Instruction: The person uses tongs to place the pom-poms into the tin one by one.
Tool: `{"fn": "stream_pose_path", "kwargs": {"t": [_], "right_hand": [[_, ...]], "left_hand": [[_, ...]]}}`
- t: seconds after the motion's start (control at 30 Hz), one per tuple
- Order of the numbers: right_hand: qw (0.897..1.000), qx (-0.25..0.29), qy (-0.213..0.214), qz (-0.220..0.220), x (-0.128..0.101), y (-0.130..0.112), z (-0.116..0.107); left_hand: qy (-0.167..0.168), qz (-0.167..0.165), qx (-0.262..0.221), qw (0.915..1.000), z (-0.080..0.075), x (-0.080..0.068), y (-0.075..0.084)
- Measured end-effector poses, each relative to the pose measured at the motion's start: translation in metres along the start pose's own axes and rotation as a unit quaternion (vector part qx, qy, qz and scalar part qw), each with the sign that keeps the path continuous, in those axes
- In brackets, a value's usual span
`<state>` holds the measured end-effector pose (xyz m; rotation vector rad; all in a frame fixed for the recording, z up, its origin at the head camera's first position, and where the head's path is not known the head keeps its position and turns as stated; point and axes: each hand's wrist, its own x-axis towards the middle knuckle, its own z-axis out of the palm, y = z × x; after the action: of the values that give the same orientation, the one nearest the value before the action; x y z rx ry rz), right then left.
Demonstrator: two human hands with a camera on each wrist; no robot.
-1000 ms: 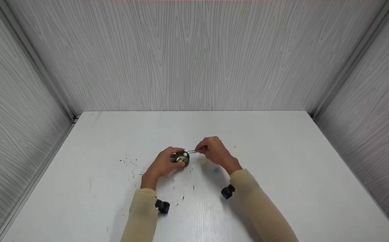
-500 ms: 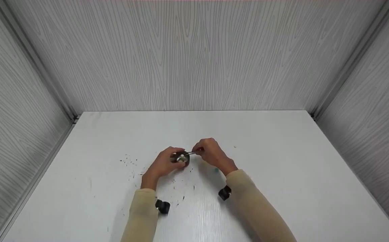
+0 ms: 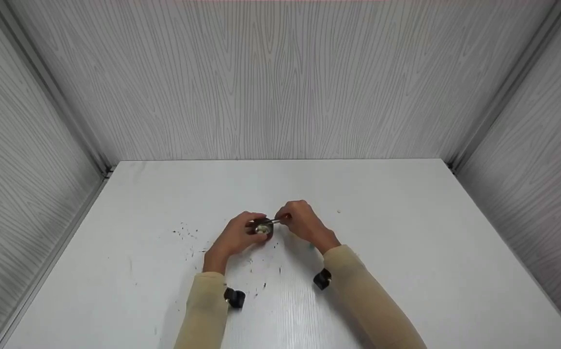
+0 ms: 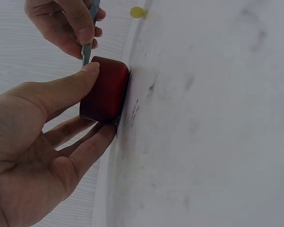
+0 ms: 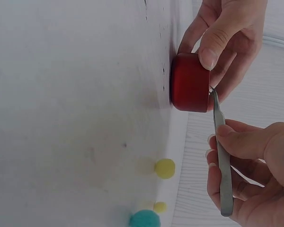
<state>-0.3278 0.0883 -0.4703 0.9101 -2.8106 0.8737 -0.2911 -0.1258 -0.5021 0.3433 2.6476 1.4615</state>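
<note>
A small round red cup (image 3: 263,228) stands on the white table (image 3: 406,242). My left hand (image 3: 249,230) grips it, thumb on one side and fingers on the other, as the left wrist view shows on the red cup (image 4: 104,90). My right hand (image 3: 288,218) pinches thin metal tweezers (image 3: 275,221), whose tips reach the cup's rim. In the right wrist view the tweezers (image 5: 221,156) touch the rim of the cup (image 5: 189,82). What lies inside the cup looks pale and is unclear.
A yellow pom-pom (image 5: 164,168), a smaller yellow one (image 5: 159,206) and a teal one (image 5: 144,220) lie on the table under my right wrist. Dark specks (image 3: 186,232) are scattered left of the cup. Grey wood-grain walls (image 3: 280,82) enclose three sides.
My right hand has shifted a little left, bringing the tweezers' tips to the cup and covering the pom-poms. The left hand and cup have stayed put.
</note>
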Motion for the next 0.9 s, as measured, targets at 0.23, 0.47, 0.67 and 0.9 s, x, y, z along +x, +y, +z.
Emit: {"fn": "stream_pose_path", "kwargs": {"t": [0.23,0.47,0.67,0.9], "right_hand": [[1.0,-0.002,-0.001,0.01,-0.003,0.003,-0.006],[1.0,0.002,0.011,-0.002,-0.01,0.007,-0.017],[1.0,-0.006,0.022,-0.015,-0.017,0.013,-0.026],[1.0,-0.006,0.021,-0.011,-0.027,0.021,-0.033]], "left_hand": [[-0.001,0.001,-0.008,1.0,0.0,0.0,0.001],[0.003,-0.007,-0.005,1.0,0.0,-0.001,0.001],[0.001,-0.009,-0.004,1.0,0.001,0.0,-0.001],[-0.002,-0.01,-0.01,0.9999,0.001,0.0,0.002]]}}
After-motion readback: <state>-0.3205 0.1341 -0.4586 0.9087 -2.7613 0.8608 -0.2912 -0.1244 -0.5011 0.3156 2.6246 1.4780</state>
